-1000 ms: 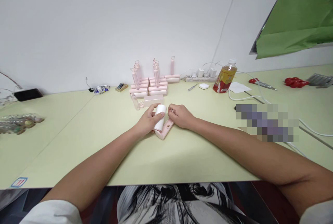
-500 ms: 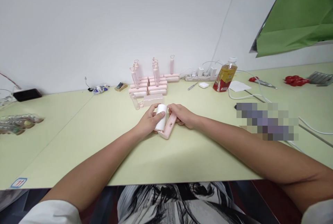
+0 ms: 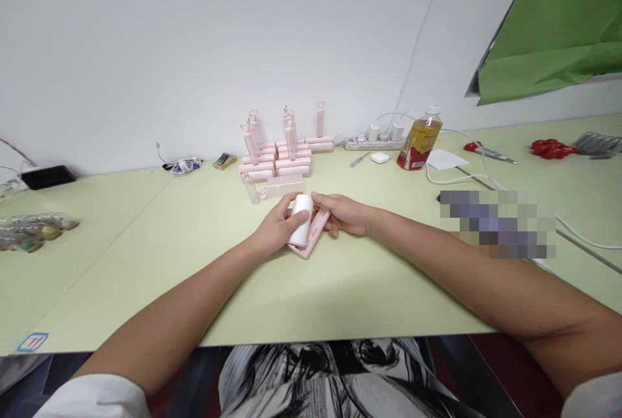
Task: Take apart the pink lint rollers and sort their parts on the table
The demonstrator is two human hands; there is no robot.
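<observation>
Low over the table's middle, my left hand (image 3: 278, 229) is wrapped round a smooth white roll (image 3: 301, 220), its thumb lying across the front. A pale pink plastic holder (image 3: 317, 230) runs along the right side of the roll and under its near end. My right hand (image 3: 346, 214) pinches the far end of this holder between thumb and fingers. Parts of the holder are hidden behind the roll and fingers. Just beyond my hands lie a pale pink box-shaped piece (image 3: 286, 185) and a clear pinkish tube (image 3: 251, 190).
Several pink cases (image 3: 293, 162) with upright looped tubes stand near the wall. A drink bottle (image 3: 420, 139), a power strip (image 3: 372, 144) and a white cable (image 3: 459, 175) are to the right. Red-handled pliers (image 3: 488, 152) lie farther right; a phone (image 3: 47, 177) is far left.
The pink holder has turned in my right hand, so its broad face with the hole now shows as a narrow edge. My left hand keeps its hold on the white roll.
</observation>
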